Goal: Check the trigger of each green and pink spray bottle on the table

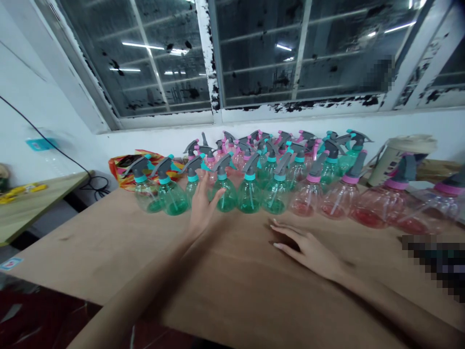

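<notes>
My left hand [204,202] is raised in front of the row of spray bottles, thumb apart from the fingers and nothing in its grasp. It partly covers a green spray bottle [191,188]; whether it touches that bottle I cannot tell. Just right of the thumb stands another green spray bottle [225,196] with a turquoise collar and grey trigger head. Palm down over the wooden table [232,271], my right hand [303,246] has its fingers stretched out and holds nothing. Nearest to it are a clear pinkish spray bottle [304,201] and a green one [275,198].
More pink-collared spray bottles [374,206] continue the front row rightward, with several others behind. A red and yellow bag [118,169] lies at the back left, a pale cylindrical container [395,155] at the back right. A black cable [96,182] hangs between this table and a side table [47,196].
</notes>
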A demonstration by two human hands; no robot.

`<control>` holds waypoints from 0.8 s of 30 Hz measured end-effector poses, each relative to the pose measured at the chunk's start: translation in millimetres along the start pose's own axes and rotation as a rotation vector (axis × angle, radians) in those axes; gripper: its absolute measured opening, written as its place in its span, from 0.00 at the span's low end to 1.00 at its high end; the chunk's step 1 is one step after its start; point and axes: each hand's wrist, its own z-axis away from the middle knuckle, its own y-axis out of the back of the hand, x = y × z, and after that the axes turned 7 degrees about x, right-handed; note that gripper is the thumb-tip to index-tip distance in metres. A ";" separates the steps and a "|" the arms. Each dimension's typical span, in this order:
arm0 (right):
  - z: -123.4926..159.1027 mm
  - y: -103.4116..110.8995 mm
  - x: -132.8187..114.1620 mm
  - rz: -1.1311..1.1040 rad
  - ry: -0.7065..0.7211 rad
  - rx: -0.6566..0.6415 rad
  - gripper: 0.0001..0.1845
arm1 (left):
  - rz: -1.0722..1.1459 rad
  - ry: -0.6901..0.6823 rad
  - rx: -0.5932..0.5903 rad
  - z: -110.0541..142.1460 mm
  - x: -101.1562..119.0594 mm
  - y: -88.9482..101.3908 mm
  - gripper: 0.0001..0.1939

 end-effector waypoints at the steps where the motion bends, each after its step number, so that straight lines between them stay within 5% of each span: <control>1: -5.4 3.7 -2.0 0.004 -0.028 0.014 0.24 | 0.031 -0.004 0.010 5.0 1.7 4.8 0.28; 8: -68.5 22.0 -33.3 0.048 -0.155 0.250 0.22 | 0.166 0.081 0.017 45.3 13.7 33.5 0.13; 15: -111.5 0.5 -48.7 0.128 -0.238 0.375 0.31 | 0.168 0.130 -0.059 61.3 19.2 51.4 0.10; 24: -129.3 -19.7 -48.1 0.151 -0.315 0.390 0.44 | 0.125 0.097 -0.265 62.4 19.3 61.0 0.08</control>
